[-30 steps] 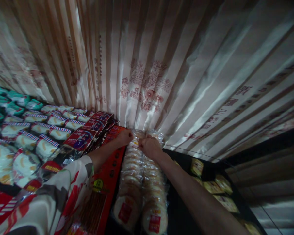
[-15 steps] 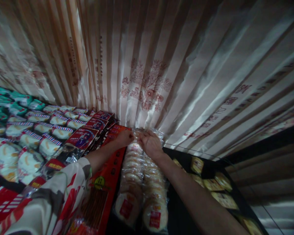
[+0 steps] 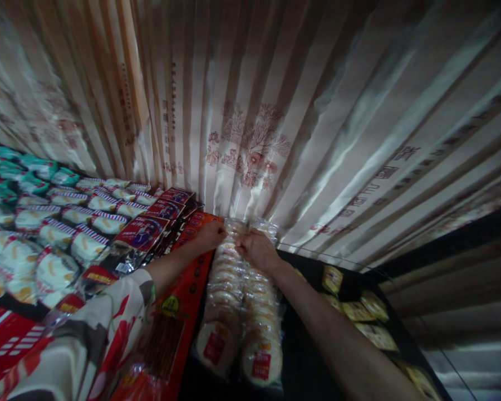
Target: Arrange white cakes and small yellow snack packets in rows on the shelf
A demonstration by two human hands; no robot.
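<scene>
Two rows of plastic-wrapped round cakes (image 3: 253, 309) run from the far edge of the black table (image 3: 298, 365) toward its near edge. At the far edge, the left hand (image 3: 212, 235) and right hand (image 3: 256, 249) curl over them, fingers bent inward; I cannot tell whether either grips wrapping. A red package (image 3: 194, 278) lies just left.

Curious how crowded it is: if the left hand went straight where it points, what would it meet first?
The left hand would probably meet the left row of wrapped rounds, at its far end, though depth is unclear.
</scene>
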